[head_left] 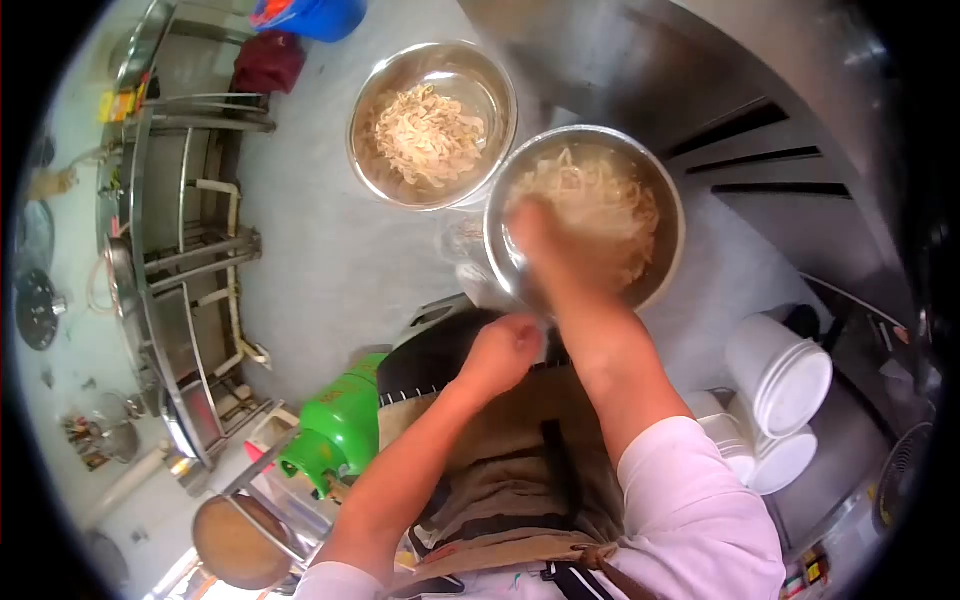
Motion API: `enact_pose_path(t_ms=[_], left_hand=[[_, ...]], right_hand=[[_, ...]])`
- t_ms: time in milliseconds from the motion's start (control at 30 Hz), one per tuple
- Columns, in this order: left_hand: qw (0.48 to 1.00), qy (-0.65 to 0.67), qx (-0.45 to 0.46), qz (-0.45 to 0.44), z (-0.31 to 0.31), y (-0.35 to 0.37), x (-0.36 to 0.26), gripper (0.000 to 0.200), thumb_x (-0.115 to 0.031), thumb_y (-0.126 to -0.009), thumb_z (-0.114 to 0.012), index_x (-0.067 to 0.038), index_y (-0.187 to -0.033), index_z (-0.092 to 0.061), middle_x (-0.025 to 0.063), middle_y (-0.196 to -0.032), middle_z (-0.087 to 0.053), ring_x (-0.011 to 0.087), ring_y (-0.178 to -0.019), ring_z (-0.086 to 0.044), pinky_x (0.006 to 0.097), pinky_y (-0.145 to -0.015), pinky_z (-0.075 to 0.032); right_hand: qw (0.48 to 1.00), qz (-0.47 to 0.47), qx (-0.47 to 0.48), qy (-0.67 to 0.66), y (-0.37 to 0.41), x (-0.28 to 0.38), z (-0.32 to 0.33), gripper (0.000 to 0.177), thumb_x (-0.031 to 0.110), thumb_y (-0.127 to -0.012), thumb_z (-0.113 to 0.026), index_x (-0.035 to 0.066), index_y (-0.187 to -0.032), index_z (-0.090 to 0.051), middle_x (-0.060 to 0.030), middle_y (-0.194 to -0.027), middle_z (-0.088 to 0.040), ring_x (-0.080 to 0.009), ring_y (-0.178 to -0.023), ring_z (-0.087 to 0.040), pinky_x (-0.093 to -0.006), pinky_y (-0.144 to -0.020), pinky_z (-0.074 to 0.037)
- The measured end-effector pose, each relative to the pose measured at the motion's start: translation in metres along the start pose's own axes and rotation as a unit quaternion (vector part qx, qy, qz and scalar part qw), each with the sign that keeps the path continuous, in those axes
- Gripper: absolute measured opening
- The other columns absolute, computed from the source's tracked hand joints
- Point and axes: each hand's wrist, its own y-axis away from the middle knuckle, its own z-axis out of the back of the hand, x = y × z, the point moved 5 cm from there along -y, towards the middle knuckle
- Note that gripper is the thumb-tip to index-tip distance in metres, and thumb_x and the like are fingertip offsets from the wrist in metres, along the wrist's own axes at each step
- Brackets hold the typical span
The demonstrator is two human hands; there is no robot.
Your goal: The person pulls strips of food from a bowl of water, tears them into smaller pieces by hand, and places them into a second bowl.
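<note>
My right hand (541, 240) reaches into a steel bowl (676, 225) of pale, thin strips (610, 205) in liquid. Motion smears its fingers at the bowl's left side. My left hand (506, 352) is curled closed in front of my lap, just below that bowl's rim; whatever lies inside its fingers is hidden. Up and to the left, a second steel bowl (360, 150) holds a heap of pale, curled pieces (430, 135). The two bowls sit close together, their rims almost meeting.
A green gas cylinder (340, 425) stands at my left, near a metal rack (200, 260). White buckets (790, 385) are at my right. A blue tub (325, 15) and a dark red bag (270, 62) lie at the far left. Steel equipment (740, 120) rises at the right.
</note>
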Motion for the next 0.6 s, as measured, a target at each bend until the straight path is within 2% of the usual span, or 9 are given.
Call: enact_pose_path(t_ms=[67, 100, 167, 300, 333, 433, 467, 567, 600], left_hand=[[0.996, -0.073, 0.021, -0.039, 0.014, 0.035, -0.010, 0.024, -0.018, -0.087, -0.059, -0.003, -0.104, -0.064, 0.0212, -0.098, -0.064, 0.0371, -0.091, -0.062, 0.0415, -0.080, -0.050], [0.994, -0.099, -0.019, -0.052, 0.015, -0.059, -0.002, 0.023, -0.017, -0.087, -0.059, -0.003, -0.104, -0.064, 0.0211, -0.097, -0.064, 0.0372, -0.091, -0.062, 0.0416, -0.080, -0.050], [0.997, -0.079, 0.012, -0.020, 0.017, -0.061, -0.013, 0.022, -0.016, -0.086, -0.059, -0.003, -0.103, -0.064, 0.0210, -0.097, -0.064, 0.0374, -0.091, -0.062, 0.0419, -0.079, -0.050], [0.986, -0.111, 0.043, -0.115, 0.015, -0.095, -0.010, 0.020, -0.017, -0.086, -0.060, -0.003, -0.100, -0.064, 0.0205, -0.091, -0.065, 0.0388, -0.087, -0.063, 0.0416, -0.074, -0.051], [0.980, -0.098, 0.038, -0.169, 0.017, -0.107, -0.018, 0.013, -0.010, -0.086, -0.058, -0.001, -0.093, -0.064, 0.0199, -0.080, -0.065, 0.0341, -0.073, -0.065, 0.0385, -0.066, -0.051], [0.988, -0.065, 0.009, -0.139, 0.021, -0.159, -0.005, 0.014, -0.007, -0.085, -0.057, 0.001, -0.094, -0.065, 0.0192, -0.078, -0.065, 0.0288, -0.067, -0.066, 0.0364, -0.060, -0.050], [0.980, -0.083, -0.016, -0.178, 0.026, -0.176, -0.002, 0.014, -0.005, -0.085, -0.057, 0.003, -0.095, -0.065, 0.0184, -0.077, -0.066, 0.0247, -0.065, -0.066, 0.0336, -0.059, -0.051], [0.985, -0.061, 0.012, -0.161, 0.042, -0.220, -0.001, 0.017, -0.008, -0.085, -0.059, 0.001, -0.098, -0.066, 0.0160, -0.084, -0.068, 0.0249, -0.074, -0.068, 0.0322, -0.069, -0.053], [0.978, -0.015, 0.060, -0.197, 0.043, -0.227, -0.006, 0.023, -0.011, -0.085, -0.060, -0.001, -0.105, -0.065, 0.0140, -0.087, -0.068, 0.0221, -0.077, -0.066, 0.0312, -0.072, -0.052]], right_hand=[[0.996, -0.055, -0.063, -0.030, 0.056, 0.010, 0.007, 0.023, 0.022, -0.082, -0.063, 0.006, -0.098, -0.068, -0.0165, -0.098, -0.067, -0.0369, -0.095, -0.063, -0.0424, -0.082, -0.051], [0.993, 0.016, -0.060, -0.100, -0.040, 0.007, 0.009, 0.021, 0.020, -0.082, -0.063, 0.004, -0.095, -0.068, -0.0156, -0.094, -0.067, -0.0347, -0.091, -0.063, -0.0410, -0.079, -0.051], [0.983, 0.054, 0.016, -0.175, -0.006, -0.011, 0.038, 0.018, 0.018, -0.081, -0.064, 0.002, -0.089, -0.067, -0.0140, -0.084, -0.067, -0.0304, -0.082, -0.064, -0.0383, -0.073, -0.050], [0.930, -0.064, 0.026, -0.361, 0.056, -0.033, 0.107, 0.013, 0.014, -0.082, -0.066, 0.001, -0.084, -0.066, -0.0073, -0.077, -0.065, -0.0181, -0.075, -0.062, -0.0314, -0.068, -0.048], [0.906, -0.080, 0.028, -0.415, 0.057, -0.040, 0.108, 0.013, 0.014, -0.083, -0.066, 0.001, -0.085, -0.066, -0.0061, -0.077, -0.064, -0.0156, -0.076, -0.061, -0.0299, -0.068, -0.048], [0.875, -0.099, -0.005, -0.474, 0.062, -0.053, 0.124, 0.011, 0.011, -0.086, -0.064, 0.001, -0.091, -0.064, -0.0038, -0.078, -0.064, -0.0129, -0.077, -0.061, -0.0275, -0.071, -0.048], [0.877, -0.098, -0.014, -0.469, 0.062, -0.055, 0.129, 0.011, 0.010, -0.087, -0.063, 0.002, -0.094, -0.064, -0.0032, -0.078, -0.064, -0.0127, -0.077, -0.061, -0.0270, -0.072, -0.048], [0.772, -0.091, -0.095, -0.622, 0.060, -0.065, 0.131, 0.011, 0.008, -0.089, -0.060, 0.000, -0.097, -0.061, -0.0052, -0.079, -0.064, -0.0136, -0.078, -0.061, -0.0267, -0.075, -0.047], [0.803, -0.064, -0.083, -0.586, 0.054, -0.064, 0.133, 0.011, 0.007, -0.090, -0.059, -0.001, -0.097, -0.061, -0.0056, -0.079, -0.064, -0.0141, -0.079, -0.061, -0.0266, -0.074, -0.047]])
